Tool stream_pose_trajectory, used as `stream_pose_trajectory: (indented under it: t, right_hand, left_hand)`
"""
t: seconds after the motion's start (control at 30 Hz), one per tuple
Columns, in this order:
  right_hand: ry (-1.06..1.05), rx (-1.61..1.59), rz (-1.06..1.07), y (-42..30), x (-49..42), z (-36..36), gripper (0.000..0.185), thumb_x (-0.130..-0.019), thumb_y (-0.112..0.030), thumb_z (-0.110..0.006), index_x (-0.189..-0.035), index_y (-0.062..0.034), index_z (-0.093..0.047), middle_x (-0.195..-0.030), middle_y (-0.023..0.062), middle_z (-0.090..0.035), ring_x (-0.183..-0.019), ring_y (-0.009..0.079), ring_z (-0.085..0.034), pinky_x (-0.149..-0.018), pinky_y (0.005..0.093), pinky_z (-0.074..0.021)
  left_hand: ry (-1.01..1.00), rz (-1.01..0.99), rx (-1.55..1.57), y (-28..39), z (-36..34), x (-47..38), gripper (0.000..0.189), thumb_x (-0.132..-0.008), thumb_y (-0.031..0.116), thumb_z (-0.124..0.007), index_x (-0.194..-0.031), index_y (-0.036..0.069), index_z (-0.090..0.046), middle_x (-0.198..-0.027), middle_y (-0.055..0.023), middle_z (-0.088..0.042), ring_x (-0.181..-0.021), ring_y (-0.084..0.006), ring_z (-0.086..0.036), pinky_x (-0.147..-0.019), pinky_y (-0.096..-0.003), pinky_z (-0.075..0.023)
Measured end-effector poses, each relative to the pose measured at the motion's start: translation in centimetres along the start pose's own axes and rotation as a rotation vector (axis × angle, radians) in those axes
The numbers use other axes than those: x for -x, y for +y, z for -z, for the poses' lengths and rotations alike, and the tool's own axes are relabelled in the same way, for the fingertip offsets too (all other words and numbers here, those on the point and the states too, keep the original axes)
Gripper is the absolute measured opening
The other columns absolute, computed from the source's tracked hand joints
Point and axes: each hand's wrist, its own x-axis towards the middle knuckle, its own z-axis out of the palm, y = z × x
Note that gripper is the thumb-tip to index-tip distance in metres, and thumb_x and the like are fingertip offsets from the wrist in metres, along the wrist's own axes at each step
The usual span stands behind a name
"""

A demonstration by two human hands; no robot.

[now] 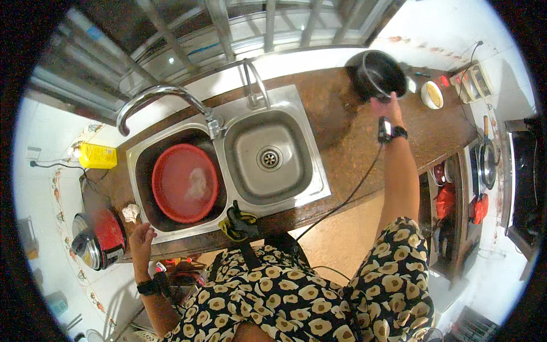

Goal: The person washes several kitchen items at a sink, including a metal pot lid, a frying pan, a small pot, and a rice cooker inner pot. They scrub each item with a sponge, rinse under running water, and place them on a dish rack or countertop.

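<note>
At the right back of the counter, my right hand (pixel 388 107) grips the near rim of a dark round pot (pixel 363 81), which is tilted so its black inside shows. A cabled device is strapped at that wrist. My left hand (pixel 142 239) hangs near the front left edge of the double steel sink (pixel 318 179), its fingers loosely bent and holding nothing. Beside it on the counter is a crumpled white thing (pixel 130 212). A red plastic basin (pixel 160 184) with cloudy liquid and something pale in it stands in the left sink bowl.
A chrome faucet (pixel 171 89) arches over the left bowl. Farther left are a yellow bottle (pixel 98 156) and a red electric cooker (pixel 107 235). A white bowl (pixel 431 95) stands right of the pot. Dark gloves or cloth (pixel 239 222) lie on the sink's front rim. A cable runs from my right wrist.
</note>
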Motion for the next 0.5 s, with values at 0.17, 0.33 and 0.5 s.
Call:
stream_pose_trajectory:
  t: [0.17,0.33,0.5]
  right_hand:
    - [0.099,-0.271,-0.187,0.8,-5.2,1.1,0.051,-0.098,-0.036,-0.048,-0.124,0.0073,-0.043,-0.109,0.0296,-0.059,-0.093,0.0408,-0.065,-0.071,0.0495,-0.0595]
    - [0.037,-0.2,-0.133,4.6,-6.6,3.1,0.032,-0.094,-0.015,-0.047,-0.117,0.0056,-0.051,-0.107,0.0216,-0.063,-0.09,0.0362,-0.065,-0.07,0.0437,-0.0605]
    - [0.1,-0.468,-0.01,8.9,2.0,1.6,0.021,-0.09,-0.004,-0.05,-0.106,0.0078,-0.056,-0.107,0.017,-0.065,-0.094,0.0306,-0.066,-0.074,0.0396,-0.0587]
  left_hand:
    - [0.025,0.097,-0.002,1.8,-0.4,-0.6,0.028,-0.094,0.012,-0.064,-0.113,-0.008,-0.061,-0.095,-0.0088,-0.066,-0.083,-0.0162,-0.065,-0.076,-0.0294,-0.0523]
    - [-0.076,0.011,-0.079,5.5,-2.5,-2.5,0.029,-0.094,0.013,-0.063,-0.115,-0.008,-0.06,-0.102,-0.011,-0.066,-0.088,-0.0174,-0.065,-0.079,-0.031,-0.0534]
    - [-0.181,-0.11,-0.283,9.9,-4.6,-5.2,0.029,-0.094,0.013,-0.063,-0.118,-0.005,-0.061,-0.104,-0.0092,-0.068,-0.094,-0.0165,-0.064,-0.086,-0.0302,-0.0511]
